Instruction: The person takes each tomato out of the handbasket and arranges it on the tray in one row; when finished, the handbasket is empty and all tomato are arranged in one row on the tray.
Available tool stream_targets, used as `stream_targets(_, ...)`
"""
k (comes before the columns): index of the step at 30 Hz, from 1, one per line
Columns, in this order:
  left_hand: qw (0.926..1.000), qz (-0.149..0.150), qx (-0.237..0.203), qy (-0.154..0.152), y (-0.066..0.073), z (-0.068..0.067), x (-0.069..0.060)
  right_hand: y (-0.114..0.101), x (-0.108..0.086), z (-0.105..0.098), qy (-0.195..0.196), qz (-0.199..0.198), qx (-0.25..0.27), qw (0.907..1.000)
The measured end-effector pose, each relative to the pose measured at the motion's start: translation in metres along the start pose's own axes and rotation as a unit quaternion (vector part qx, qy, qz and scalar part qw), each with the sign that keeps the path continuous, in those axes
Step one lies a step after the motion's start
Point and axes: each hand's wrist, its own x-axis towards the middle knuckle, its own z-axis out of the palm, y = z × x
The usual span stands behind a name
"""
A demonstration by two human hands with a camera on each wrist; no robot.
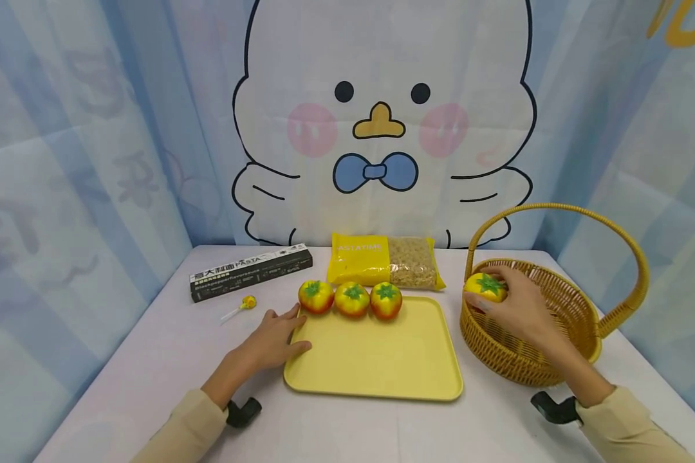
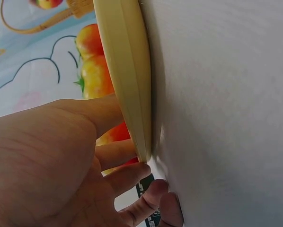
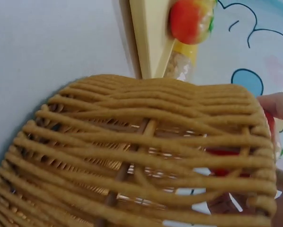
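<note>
Over the left rim of the wicker basket (image 1: 498, 357), my right hand (image 1: 518, 305) grips a yellow-red tomato (image 1: 484, 287) with a green leafy top. In the right wrist view the basket wall (image 3: 146, 137) hides most of that hand and the fruit. My left hand (image 1: 272, 341) rests at the left edge of the yellow tray (image 1: 376, 360), fingers extended. Its thumb lies over the tray rim (image 2: 127, 61) in the left wrist view. Along the tray's back edge sit three similar tomatoes: a left one (image 1: 315, 297), a middle one (image 1: 352, 300) and a right one (image 1: 385, 301).
Behind the tray lies a yellow pasta bag (image 1: 385, 262). A black pasta box (image 1: 251, 272) is at the back left, with a lollipop (image 1: 247, 303) in front of it. The basket's tall handle (image 1: 631, 251) arches above its opening. A printed curtain (image 1: 382, 64) encloses the table.
</note>
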Motion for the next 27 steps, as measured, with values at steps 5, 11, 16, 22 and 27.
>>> stream_targets(5,1.0000,-0.003,0.003,-0.002,-0.001,0.001,0.001,-0.010,0.001,0.003,-0.005,-0.010,0.010,0.9999)
stream_targets(11,1.0000,-0.004,0.000,-0.003,-0.001,0.001,0.000,-0.017,0.004,0.009,-0.008,-0.013,0.018,0.9997)
stream_targets(16,1.0000,-0.005,-0.002,-0.007,0.000,0.001,0.001,-0.025,0.006,0.015,-0.009,-0.006,0.027,0.9996)
stream_targets(22,1.0000,-0.005,0.004,-0.004,0.000,-0.001,0.002,-0.039,0.011,0.027,0.000,-0.012,0.047,0.9988)
stream_targets(27,1.0000,-0.006,0.003,-0.004,-0.001,0.000,0.002,-0.046,0.014,0.041,0.008,-0.004,0.056,0.9984)
